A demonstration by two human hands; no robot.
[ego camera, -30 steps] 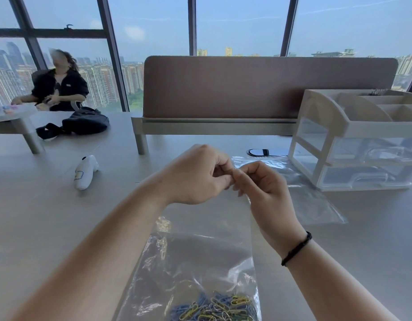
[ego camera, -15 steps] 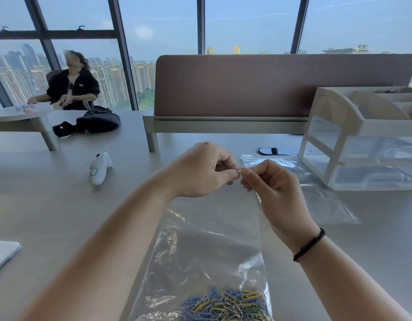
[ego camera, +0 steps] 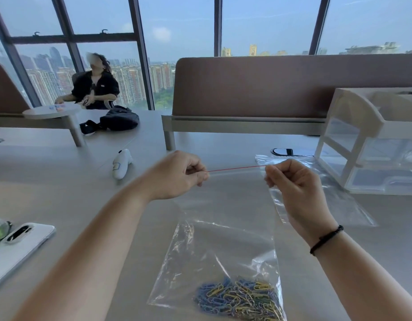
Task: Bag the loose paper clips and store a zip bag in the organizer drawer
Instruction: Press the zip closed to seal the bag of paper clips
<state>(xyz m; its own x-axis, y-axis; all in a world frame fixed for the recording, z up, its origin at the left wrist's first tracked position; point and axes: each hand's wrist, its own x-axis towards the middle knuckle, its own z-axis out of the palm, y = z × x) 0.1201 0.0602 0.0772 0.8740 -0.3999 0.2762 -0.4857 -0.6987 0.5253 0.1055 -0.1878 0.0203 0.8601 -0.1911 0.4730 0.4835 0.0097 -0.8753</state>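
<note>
A clear zip bag (ego camera: 226, 230) hangs above the table, its bottom filled with several blue, yellow and green paper clips (ego camera: 239, 297). My left hand (ego camera: 177, 176) pinches the left end of the bag's red zip strip (ego camera: 235, 168). My right hand (ego camera: 295, 188) pinches the right end. The strip runs taut and straight between them. A second, empty zip bag (ego camera: 328, 200) lies flat on the table behind my right hand. The white organizer (ego camera: 353, 135) with clear drawers stands at the right, its drawers pushed in.
A white handheld device (ego camera: 121, 166) lies left of my hands. A white phone (ego camera: 17, 244) sits at the near left edge. A brown desk divider (ego camera: 270, 89) runs across the back. A black bag (ego camera: 117, 119) and a seated person (ego camera: 93, 86) are at far left.
My hands were pinched together at the middle of the bag's top. They have slid apart along the zip strip, left hand leftward and right hand rightward.
</note>
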